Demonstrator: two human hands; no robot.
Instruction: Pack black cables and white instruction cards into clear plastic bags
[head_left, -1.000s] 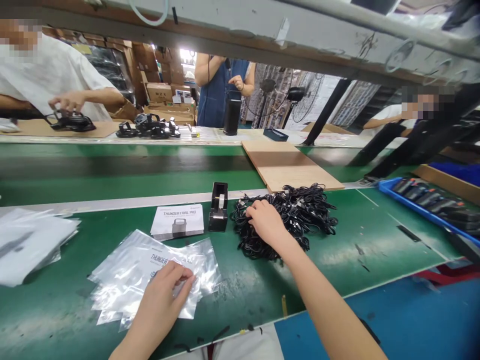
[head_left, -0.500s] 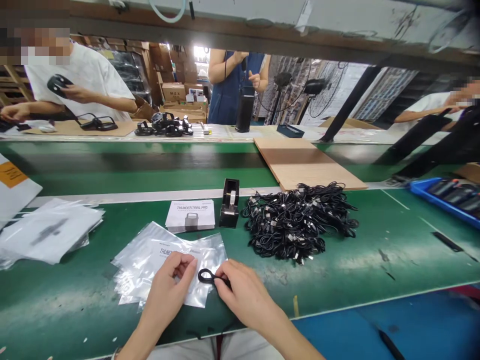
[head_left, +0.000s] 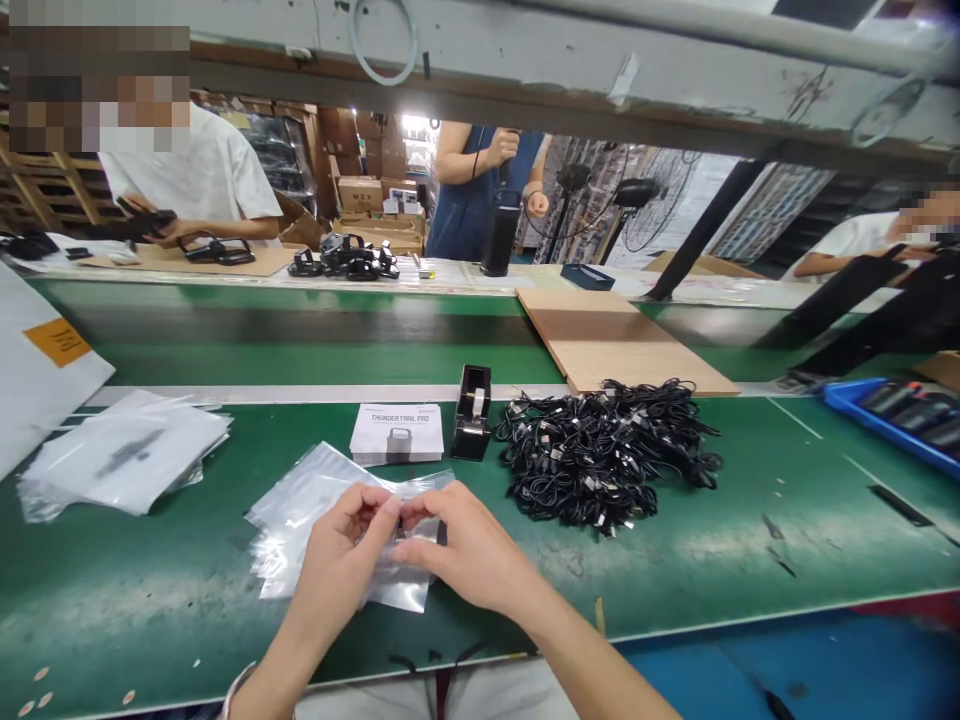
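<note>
Plastic bags [head_left: 281, 565] lie stacked on the green work surface, under and just beyond my hands. My left hand [head_left: 346, 545] is closed in a pinch over the top bag; what its fingertips hold is hidden. Close against it, my right hand [head_left: 472, 550] is closed on a black looped strap [head_left: 442, 532], mostly covered by the fingers, with a dark bit showing between both hands' fingertips. Just beyond are a stack of printed booklets [head_left: 397, 440] and a black tape dispenser [head_left: 472, 415]. A heap of black cables [head_left: 607, 455] lies to the right.
Filled clear bags [head_left: 127, 450] lie at the left beside a white sheet [head_left: 45, 370] with an orange label. A wooden board [head_left: 630, 340] slopes behind the cables. A blue tray [head_left: 885, 440] stands at far right. Several people work across the bench, below an overhead beam.
My right hand has moved up and left with the strap, so its fingertips now meet my left hand's over the bags. The view has shifted slightly left.
</note>
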